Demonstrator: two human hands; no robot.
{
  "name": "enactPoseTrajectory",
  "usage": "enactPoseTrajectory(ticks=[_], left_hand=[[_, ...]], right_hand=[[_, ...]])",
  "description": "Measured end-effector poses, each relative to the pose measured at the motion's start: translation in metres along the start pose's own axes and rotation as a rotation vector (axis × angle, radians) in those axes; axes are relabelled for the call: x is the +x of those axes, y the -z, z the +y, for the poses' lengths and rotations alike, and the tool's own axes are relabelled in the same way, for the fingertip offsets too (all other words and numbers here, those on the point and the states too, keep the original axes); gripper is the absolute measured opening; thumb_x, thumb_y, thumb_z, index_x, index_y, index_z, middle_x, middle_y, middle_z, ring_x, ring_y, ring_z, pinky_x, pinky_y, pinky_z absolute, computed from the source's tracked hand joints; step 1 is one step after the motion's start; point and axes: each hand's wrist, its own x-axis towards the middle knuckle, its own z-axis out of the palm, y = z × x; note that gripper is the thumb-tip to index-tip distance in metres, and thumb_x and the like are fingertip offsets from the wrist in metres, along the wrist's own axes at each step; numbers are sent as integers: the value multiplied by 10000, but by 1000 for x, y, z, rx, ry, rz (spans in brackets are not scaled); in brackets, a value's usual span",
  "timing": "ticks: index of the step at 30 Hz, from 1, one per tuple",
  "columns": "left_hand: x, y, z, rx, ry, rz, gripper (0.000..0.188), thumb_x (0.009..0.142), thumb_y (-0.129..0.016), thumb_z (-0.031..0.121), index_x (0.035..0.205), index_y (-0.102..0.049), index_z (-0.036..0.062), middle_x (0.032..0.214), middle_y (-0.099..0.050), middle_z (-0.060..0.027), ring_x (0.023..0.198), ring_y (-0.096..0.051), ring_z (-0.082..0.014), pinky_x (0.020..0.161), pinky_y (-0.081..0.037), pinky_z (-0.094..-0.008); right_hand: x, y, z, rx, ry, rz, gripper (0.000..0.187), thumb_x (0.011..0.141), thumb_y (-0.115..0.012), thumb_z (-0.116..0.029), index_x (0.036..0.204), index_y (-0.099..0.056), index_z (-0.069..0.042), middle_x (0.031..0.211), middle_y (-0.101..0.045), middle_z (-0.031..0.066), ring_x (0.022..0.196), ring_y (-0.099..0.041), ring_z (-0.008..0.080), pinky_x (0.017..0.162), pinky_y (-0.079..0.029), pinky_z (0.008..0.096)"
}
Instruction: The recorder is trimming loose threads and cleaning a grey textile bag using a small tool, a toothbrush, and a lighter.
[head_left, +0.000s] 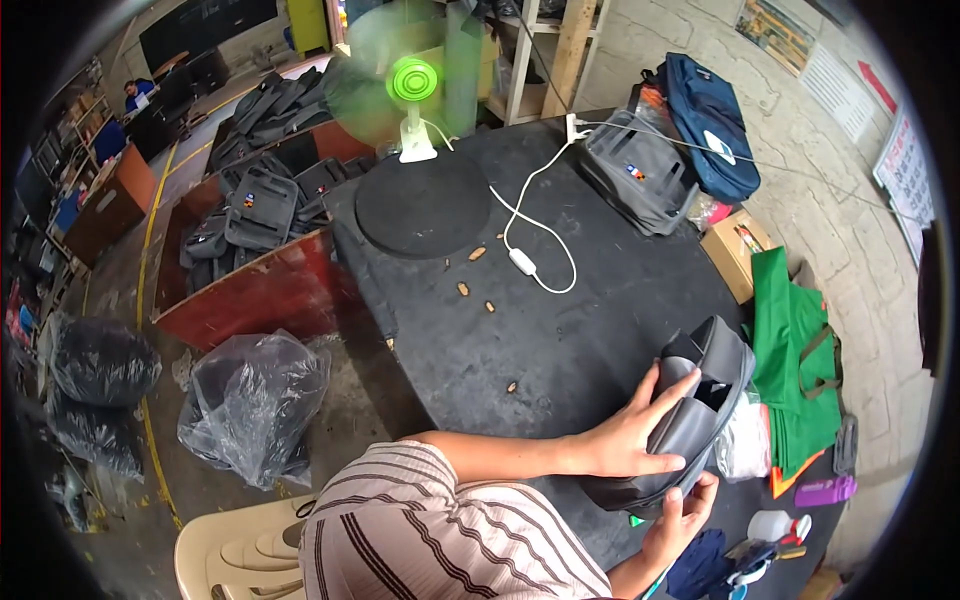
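Note:
A dark grey bag (pixel 722 365) stands on the black table with its mouth open, showing grey padded panels and a dark gap inside. My left hand (pixel 625 435) reaches over from the left with its fingers spread. Its fingers and thumb lie against the padded panel in the bag's mouth. Below it, at the bag's near side, my right hand (pixel 677 530) has thumb and curled fingers at the lower rim. Part of the bag's underside is hidden by my hands and arm.
A green bag (pixel 795 360), a clear plastic packet (pixel 743 440), a purple item (pixel 825 490) and a spray bottle (pixel 775 525) crowd the right edge. A spinning fan (pixel 413 85), a looped white cable (pixel 560 290), a grey bag (pixel 640 165) and a blue backpack (pixel 705 125) stand farther back.

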Motion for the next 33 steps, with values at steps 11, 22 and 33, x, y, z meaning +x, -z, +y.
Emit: enactPoseTrajectory(ticks=[11, 22, 33], left_hand=[[42, 63, 1, -278, 195, -383, 708, 800, -671, 50, 1432, -355, 93, 1415, -420, -118, 1209, -497, -262, 1024, -403, -393], [68, 67, 4, -96, -43, -485, 434, 823, -507, -43, 1248, -562, 19, 1234, -604, -130, 1182, -550, -229, 1005, -395, -318], [74, 57, 12, 353, -330, 48, 256, 737, -653, -35, 981, -685, 36, 1018, -667, -95, 971, -587, -200, 826, -465, -309]], right_hand=[[7, -24, -12, 31, -72, 1, 207, 818, -668, 14, 871, -477, -45, 832, -543, 23, 784, -567, 103, 724, -462, 222], [27, 9, -34, -1120, 533, 305, 572, 687, -594, 56, 1227, -566, -130, 1342, -422, 132, 1306, -320, 379, 1064, -278, 465], [25, 24, -11, -1028, 481, 340, 489, 664, -710, 10, 1130, -592, -82, 1197, -540, 93, 1225, -429, 351, 1004, -330, 442]])
